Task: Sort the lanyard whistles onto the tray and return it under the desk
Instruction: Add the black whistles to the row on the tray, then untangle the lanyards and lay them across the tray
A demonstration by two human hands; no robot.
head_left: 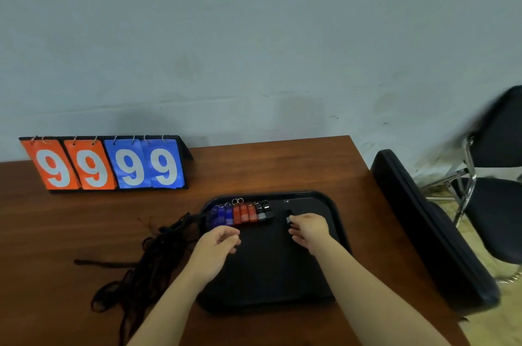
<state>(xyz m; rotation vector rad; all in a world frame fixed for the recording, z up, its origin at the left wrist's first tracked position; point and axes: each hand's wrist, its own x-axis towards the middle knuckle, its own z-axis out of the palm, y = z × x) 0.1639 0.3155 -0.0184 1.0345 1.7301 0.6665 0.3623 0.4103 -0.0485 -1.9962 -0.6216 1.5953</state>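
Note:
A black tray (324, 204) lies on the brown desk. Along its far edge stands a row of whistles: blue whistles (221, 215) at the left, red whistles (245, 214) in the middle, black whistles (265, 212) at the right. Their black lanyards (147, 263) trail off the tray's left side in a tangled heap. My right hand (309, 230) pinches a black whistle (288, 217) just right of the row. Over the tray's left part, below the blue whistles, hovers my left hand (219, 244) with fingers loosely curled; whether it holds a lanyard is unclear.
A flip scoreboard (106, 163) showing 9 9 9 9 stands at the desk's back left by the wall. A black padded chair back (432, 232) leans close to the desk's right edge, with another black chair (497, 176) behind it.

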